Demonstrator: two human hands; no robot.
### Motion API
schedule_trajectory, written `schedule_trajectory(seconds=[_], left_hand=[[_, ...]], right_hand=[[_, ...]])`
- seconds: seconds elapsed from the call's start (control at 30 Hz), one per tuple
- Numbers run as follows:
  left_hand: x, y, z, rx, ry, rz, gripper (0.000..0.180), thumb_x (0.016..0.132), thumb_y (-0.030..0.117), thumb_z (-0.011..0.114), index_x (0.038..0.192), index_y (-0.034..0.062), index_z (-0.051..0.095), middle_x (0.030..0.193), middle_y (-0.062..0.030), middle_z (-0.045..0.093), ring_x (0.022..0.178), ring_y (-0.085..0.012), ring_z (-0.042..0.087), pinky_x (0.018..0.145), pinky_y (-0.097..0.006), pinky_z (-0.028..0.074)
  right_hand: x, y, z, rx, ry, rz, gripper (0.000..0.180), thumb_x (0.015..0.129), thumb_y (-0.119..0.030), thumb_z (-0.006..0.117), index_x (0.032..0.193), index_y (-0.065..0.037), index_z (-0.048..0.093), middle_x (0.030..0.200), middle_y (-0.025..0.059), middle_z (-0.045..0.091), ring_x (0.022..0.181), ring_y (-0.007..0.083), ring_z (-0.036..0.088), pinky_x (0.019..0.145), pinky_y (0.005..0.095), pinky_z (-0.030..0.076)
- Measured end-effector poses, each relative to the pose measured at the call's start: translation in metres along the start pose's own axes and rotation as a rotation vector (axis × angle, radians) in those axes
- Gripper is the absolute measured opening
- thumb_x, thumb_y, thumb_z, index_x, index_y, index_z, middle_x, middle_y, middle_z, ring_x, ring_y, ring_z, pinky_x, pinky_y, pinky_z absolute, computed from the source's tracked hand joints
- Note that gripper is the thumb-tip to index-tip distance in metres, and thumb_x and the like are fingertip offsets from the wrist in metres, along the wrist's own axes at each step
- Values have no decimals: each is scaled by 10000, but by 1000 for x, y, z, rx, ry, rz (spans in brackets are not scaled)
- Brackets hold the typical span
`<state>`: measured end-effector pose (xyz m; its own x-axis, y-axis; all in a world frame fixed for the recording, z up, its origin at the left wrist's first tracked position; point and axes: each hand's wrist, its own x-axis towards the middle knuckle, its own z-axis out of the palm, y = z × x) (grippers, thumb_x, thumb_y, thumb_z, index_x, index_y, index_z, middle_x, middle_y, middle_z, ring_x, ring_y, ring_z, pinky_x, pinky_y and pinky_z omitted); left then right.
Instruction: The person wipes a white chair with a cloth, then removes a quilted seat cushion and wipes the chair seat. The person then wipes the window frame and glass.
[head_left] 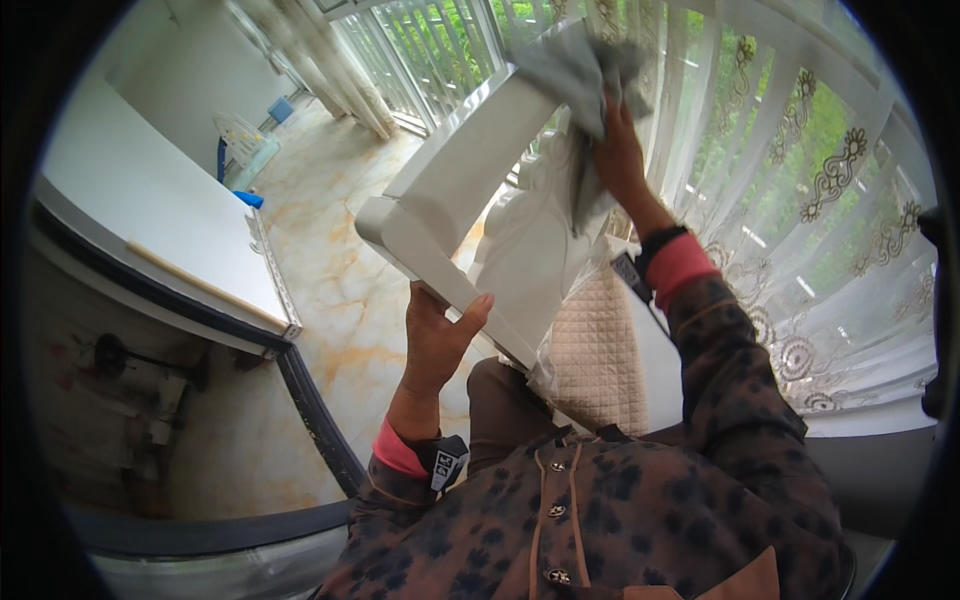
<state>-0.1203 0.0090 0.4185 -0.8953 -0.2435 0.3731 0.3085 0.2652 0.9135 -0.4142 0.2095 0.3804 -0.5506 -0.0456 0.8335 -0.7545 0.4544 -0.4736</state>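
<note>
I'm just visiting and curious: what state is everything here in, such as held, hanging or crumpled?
Grey cloth: crumpled, held, partly blurred.
Right hand: closed on the cloth.
White furniture frame: held at one bar; its true tilt is hard to judge.
Left hand: gripping that bar, thumb on top.
Quilted beige cover: spread out.
Sheer curtain: hanging, spread wide.
Beige curtain: hanging, gathered.
Patterned jacket: worn, buttoned.

Marbled cream floor (pixel 330 215) with amber veins, pale wall (pixel 190 85), embroidered sheer curtain (pixel 790 230), daylight through barred window (pixel 440 60)
</note>
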Motion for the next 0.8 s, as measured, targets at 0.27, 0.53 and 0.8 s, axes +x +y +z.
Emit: schedule_trajectory(seconds=[0.27,0.53,0.8], left_hand=[[-3,22,29,145,-69,63,397,814,32,724,1098,21,446,1054,-58,487,943,-137,507,855,-301,455],[-25,45,37,118,-220,276,367,946,195,587,1209,-16,444,1135,-120,487,1030,-191,495,945,-336,401],[-43,77,54,209,-241,403,604,941,401,562,1326,-37,404,1269,-194,474,1166,-311,479,1017,-377,359]], right_hand=[[-214,77,-44,285,-359,856,486,802,-93,593,1271,14,517,1062,123,635,919,248,612,783,359,492],[-133,-98,-85,458,-42,439,435,748,-27,634,1168,54,554,1127,220,594,1039,364,580,891,444,459],[-278,-79,-160,66,-955,-434,337,746,-127,637,1054,-254,688,1296,-8,543,1239,235,502,941,379,484]])
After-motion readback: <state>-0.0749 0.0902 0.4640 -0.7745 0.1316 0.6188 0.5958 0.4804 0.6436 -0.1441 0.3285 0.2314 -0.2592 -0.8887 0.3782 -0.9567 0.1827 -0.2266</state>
